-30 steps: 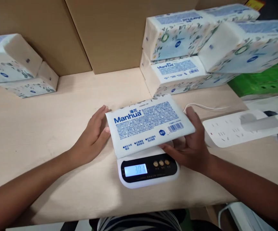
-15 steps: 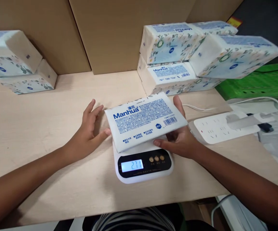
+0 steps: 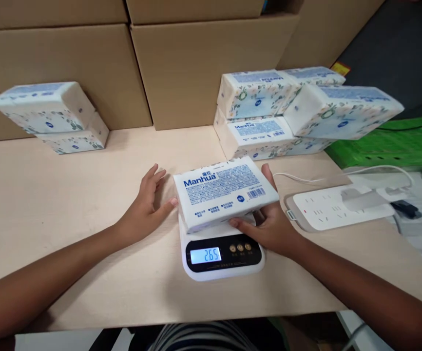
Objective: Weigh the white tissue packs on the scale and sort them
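Observation:
A white Manhua tissue pack (image 3: pixel 229 192) with blue print lies tilted over the plate of a kitchen scale (image 3: pixel 225 270), covering most of it. The scale's lit display (image 3: pixel 205 255) seems to read 265, with a decimal point I cannot make out. My right hand (image 3: pixel 273 224) grips the pack's right end, its thumb at the front edge and the other fingers partly hidden behind. On the other side, my left hand (image 3: pixel 148 204) is open with fingers apart. Its thumb tip is at the pack's left edge, touching or almost so.
Two stacked tissue packs (image 3: pixel 65 114) stand at the back left. Several more (image 3: pixel 258 100) are piled at the back right, before cardboard boxes (image 3: pixel 211 73). A white power strip (image 3: pixel 335 207) with cables lies on the right, near a green crate (image 3: pixel 386 146).
The camera view has tilted up, showing more of the boxes. The scale reading has dropped slightly from about 271. Both hands keep nearly the same pose around the pack.

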Action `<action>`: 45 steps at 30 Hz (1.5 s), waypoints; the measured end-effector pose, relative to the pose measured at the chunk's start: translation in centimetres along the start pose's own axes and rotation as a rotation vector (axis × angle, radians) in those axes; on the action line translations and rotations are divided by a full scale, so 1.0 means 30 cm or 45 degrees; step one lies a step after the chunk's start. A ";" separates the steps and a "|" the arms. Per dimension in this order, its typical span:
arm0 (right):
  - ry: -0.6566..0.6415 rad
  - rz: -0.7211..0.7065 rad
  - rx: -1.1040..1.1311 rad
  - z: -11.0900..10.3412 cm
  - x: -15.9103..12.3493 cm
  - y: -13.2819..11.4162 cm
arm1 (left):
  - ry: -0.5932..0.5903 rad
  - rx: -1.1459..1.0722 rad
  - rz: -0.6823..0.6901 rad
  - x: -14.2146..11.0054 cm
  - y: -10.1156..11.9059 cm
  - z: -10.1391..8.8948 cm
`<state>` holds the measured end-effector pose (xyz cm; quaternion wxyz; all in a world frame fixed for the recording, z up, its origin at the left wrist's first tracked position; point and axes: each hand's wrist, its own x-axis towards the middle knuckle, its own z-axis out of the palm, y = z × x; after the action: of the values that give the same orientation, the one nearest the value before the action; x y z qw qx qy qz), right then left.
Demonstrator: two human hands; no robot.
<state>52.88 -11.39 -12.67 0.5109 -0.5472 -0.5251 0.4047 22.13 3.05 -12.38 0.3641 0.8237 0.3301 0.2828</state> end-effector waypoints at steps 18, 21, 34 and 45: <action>0.175 -0.009 -0.130 0.044 -0.028 0.031 | -0.066 0.209 0.475 -0.015 0.086 -0.045; 0.183 -0.055 -0.122 0.042 -0.029 0.040 | -0.070 0.204 0.465 -0.014 0.088 -0.044; 0.203 -0.109 -0.096 0.048 -0.033 0.079 | 0.009 0.266 0.610 -0.014 0.106 -0.038; 0.154 -0.338 -0.268 -0.001 -0.022 0.029 | 0.040 0.590 1.066 -0.014 0.104 -0.064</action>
<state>52.96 -11.98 -13.59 0.5302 -0.5471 -0.6005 0.2429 21.58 1.92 -8.91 0.0207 0.9410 0.0296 0.3365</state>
